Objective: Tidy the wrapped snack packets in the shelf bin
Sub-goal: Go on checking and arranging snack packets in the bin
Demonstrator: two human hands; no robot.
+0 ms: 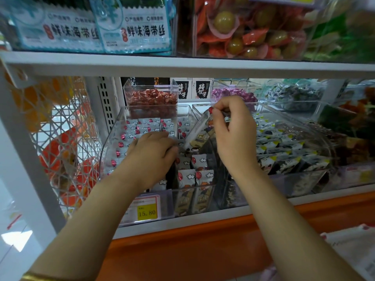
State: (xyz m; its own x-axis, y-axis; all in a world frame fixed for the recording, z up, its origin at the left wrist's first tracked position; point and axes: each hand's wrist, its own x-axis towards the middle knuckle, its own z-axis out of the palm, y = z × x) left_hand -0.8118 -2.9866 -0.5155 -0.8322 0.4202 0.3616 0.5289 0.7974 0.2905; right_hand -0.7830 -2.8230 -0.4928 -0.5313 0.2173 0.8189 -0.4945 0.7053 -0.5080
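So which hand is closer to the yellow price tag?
Left. The left hand is above the price tag; the right hand is higher and rightward, pinching a packet.

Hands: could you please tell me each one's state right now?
Left hand: among the white packets, grip cannot be told.
Right hand: pinching a long packet.

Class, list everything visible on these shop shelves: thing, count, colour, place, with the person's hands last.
shelf bin: one, clear, middle shelf.
balloon packets: many, white with red balloons, inside the shelf bin.
long packet: one, dark, raised over the shelf bin.
black-and-white packets: many, with yellow corners, bin on the right.
price tag: one, yellow and white, at the shelf bin's front.
wrapped sweets: many, red, small bin behind.
seaweed bags: two, teal and white, upper shelf.
wire basket: one, white, far left.
left hand: one, down among the balloon packets.
right hand: one, pinching the long packet's top.
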